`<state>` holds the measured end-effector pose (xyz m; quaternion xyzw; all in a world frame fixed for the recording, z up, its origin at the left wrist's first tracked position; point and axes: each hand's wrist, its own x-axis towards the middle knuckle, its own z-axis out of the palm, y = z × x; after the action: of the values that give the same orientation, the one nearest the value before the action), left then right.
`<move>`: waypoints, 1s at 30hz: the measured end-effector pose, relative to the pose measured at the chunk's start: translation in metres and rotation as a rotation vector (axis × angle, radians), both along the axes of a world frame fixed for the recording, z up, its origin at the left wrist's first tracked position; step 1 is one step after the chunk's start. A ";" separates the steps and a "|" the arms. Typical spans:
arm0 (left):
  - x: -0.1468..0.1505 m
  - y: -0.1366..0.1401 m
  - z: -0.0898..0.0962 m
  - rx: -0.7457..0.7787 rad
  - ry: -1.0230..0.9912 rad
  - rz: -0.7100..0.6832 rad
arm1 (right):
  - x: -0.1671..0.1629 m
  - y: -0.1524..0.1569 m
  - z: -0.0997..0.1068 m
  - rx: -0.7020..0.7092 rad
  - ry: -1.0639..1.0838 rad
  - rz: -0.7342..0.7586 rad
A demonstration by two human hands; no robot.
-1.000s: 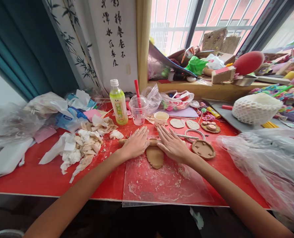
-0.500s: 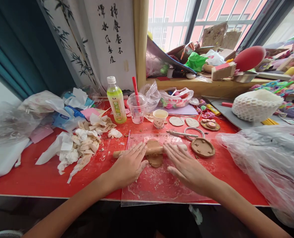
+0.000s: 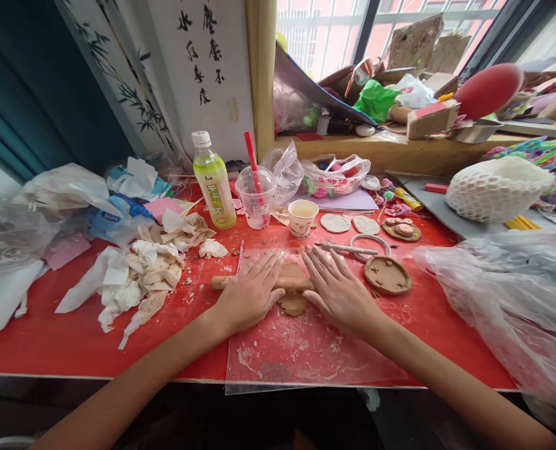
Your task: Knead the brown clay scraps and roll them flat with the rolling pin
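A wooden rolling pin [image 3: 293, 284] lies across a flat piece of brown clay [image 3: 293, 305] on a clear plastic sheet [image 3: 301, 359]. My left hand [image 3: 250, 290] rests flat on the pin's left part, fingers stretched forward. On its right part lies my right hand [image 3: 338, 287], also flat with the fingers out; it covers the pin's right end. Between the hands the middle of the pin shows, with clay in front of and behind it. To the right sits a round brown clay disc [image 3: 387, 275] with a raised rim and small marks.
Behind the sheet stand a green drink bottle [image 3: 215, 184], a plastic cup [image 3: 256, 200] with a red straw and a paper cup [image 3: 303, 219]. Crumpled tissues [image 3: 153, 275] lie left, a plastic bag [image 3: 498, 294] right. A thin tool [image 3: 346, 249] crosses a ring [image 3: 370, 240].
Both hands have moved inward along the rolling pin, closer together, and now cover more of the clay. The pin's right end has gone out of sight. The view has shifted slightly.
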<state>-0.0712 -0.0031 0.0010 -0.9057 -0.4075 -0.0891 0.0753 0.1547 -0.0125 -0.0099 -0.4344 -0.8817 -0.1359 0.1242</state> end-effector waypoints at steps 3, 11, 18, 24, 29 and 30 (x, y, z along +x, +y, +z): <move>0.000 -0.020 0.003 0.031 -0.021 -0.016 | 0.005 -0.023 -0.001 -0.040 0.006 0.015; -0.009 -0.062 0.006 -0.020 0.040 -0.107 | 0.012 -0.069 0.001 -0.065 -0.071 0.102; -0.004 -0.016 0.004 -0.095 -0.008 -0.051 | 0.004 -0.020 -0.002 -0.034 -0.004 0.022; -0.003 0.038 0.003 -0.189 -0.183 -0.040 | -0.004 0.026 0.004 -0.054 0.136 -0.030; 0.001 0.034 0.017 -0.404 -0.709 0.024 | -0.022 0.020 0.035 -0.259 0.615 0.021; 0.003 0.031 0.018 -0.468 -0.776 0.043 | -0.027 0.018 0.042 -0.342 0.700 0.055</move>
<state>-0.0684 0.0276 0.0195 -0.7892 -0.4336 -0.3259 -0.2880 0.1276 0.0060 0.0318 -0.4451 -0.8072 0.1728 0.3469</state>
